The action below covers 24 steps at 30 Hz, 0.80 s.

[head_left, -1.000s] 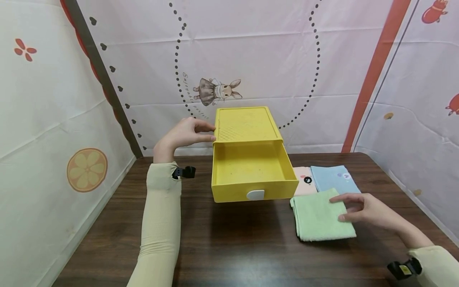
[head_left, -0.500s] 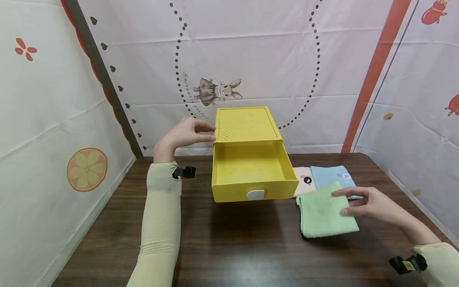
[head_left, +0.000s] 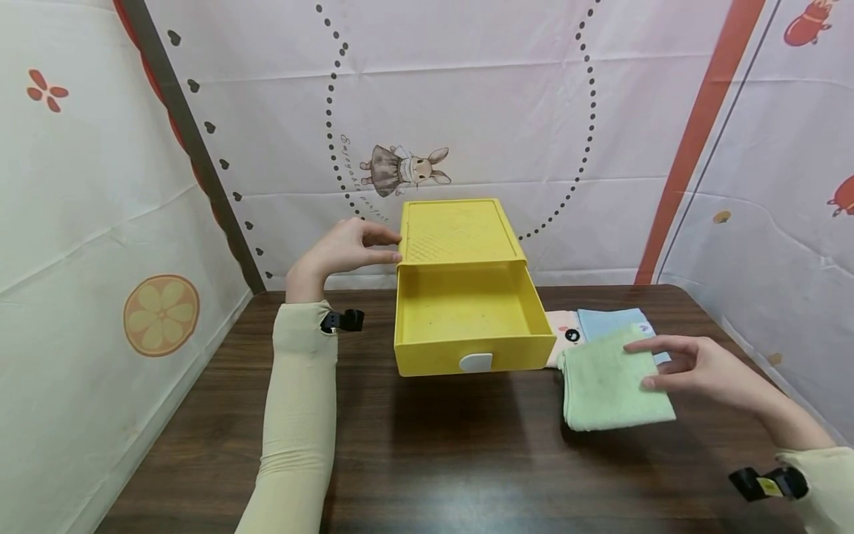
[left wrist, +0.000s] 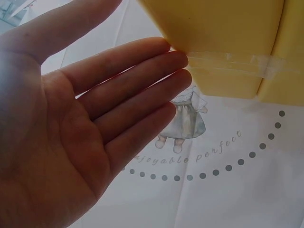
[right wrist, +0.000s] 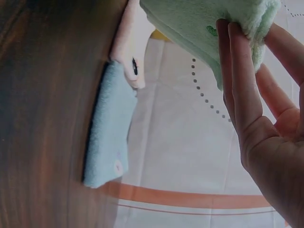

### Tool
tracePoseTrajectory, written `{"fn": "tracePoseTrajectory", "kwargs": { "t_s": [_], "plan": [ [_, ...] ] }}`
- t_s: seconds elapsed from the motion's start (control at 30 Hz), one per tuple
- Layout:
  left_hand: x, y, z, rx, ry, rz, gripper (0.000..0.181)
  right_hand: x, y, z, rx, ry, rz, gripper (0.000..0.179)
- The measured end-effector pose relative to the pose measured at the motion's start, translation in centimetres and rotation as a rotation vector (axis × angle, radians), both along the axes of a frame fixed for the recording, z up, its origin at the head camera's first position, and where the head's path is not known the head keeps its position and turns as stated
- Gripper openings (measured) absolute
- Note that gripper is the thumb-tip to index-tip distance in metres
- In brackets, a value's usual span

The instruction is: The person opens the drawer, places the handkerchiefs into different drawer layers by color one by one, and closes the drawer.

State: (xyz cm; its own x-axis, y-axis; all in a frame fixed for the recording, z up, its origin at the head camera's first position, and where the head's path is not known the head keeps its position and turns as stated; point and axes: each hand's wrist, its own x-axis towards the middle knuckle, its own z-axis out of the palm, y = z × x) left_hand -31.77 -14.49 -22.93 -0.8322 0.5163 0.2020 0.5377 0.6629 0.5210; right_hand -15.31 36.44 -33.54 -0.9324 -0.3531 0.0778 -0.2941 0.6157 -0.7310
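A yellow drawer box (head_left: 460, 230) stands in the middle, its drawer (head_left: 427, 359) pulled out toward me and holding nothing. My left hand (head_left: 343, 247) touches the box's left side with its fingertips; in the left wrist view its fingers (left wrist: 135, 73) are straight. On the right, my right hand (head_left: 707, 371) pinches a folded green towel (head_left: 614, 382) at its right edge, between thumb and fingers. The towel hangs above the table, tilted, over a shadow. Behind it lie a folded blue towel (right wrist: 110, 126) and a pink towel (right wrist: 130, 40) with a printed face, both partly covered in the head view.
The dark wooden table (head_left: 467, 460) carries the box and towels. White printed cloth (head_left: 467, 89) hangs behind the table and along both sides. A white handle (head_left: 476, 363) is on the drawer front.
My right hand has raised the green towel and moved it slightly right and away from me, so it covers more of the blue towel. My left hand and the box have stayed put.
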Motion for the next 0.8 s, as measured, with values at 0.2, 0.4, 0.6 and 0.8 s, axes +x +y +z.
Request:
{"fn": "tracePoseTrajectory", "kwargs": {
  "t_s": [0.2, 0.4, 0.6, 0.8],
  "plan": [
    [0.0, 0.0, 0.0, 0.002, -0.002, 0.001, 0.047, 0.0, -0.1, 1.2, 0.016, 0.016, 0.000, 0.047],
    [-0.1, -0.1, 0.1, 0.009, -0.011, -0.001, 0.049, -0.1, -0.1, 2.5, 0.019, 0.024, -0.025, 0.048],
    [-0.2, -0.1, 0.0, 0.008, -0.013, -0.002, 0.049, -0.2, -0.2, 3.4, 0.040, 0.023, -0.063, 0.049],
    [-0.1, 0.0, 0.0, 0.000, -0.008, -0.001, 0.048, -0.3, -0.3, 4.3, 0.044, 0.044, -0.053, 0.049]
  ]
}}
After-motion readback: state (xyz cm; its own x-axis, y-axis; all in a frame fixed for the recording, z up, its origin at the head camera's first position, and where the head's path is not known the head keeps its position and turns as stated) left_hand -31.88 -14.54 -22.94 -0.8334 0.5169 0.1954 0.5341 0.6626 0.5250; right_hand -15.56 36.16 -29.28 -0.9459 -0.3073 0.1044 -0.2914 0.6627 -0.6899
